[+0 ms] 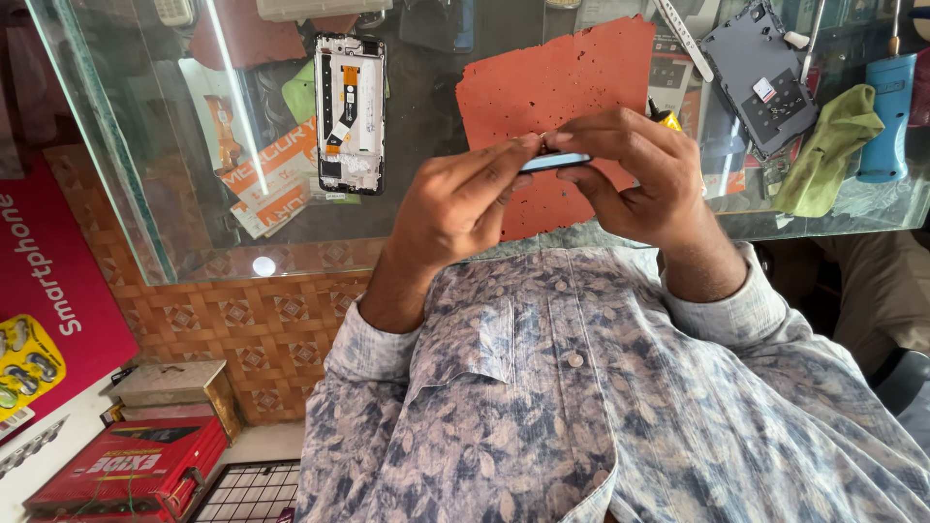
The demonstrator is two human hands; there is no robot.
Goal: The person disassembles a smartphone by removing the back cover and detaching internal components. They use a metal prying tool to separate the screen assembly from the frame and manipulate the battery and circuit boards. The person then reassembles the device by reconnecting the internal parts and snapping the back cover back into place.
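Dark blue-black phone between both hands. Orange-red pitted mat just behind the hands. Olive-green cloth and blue tool right of right hand. Shirt below hands: pale blue-grey, leaf print.

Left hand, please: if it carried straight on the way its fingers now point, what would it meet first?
The left hand points right, its fingertips already on the slim dark phone part; just beyond is the right hand, though depth is unclear.
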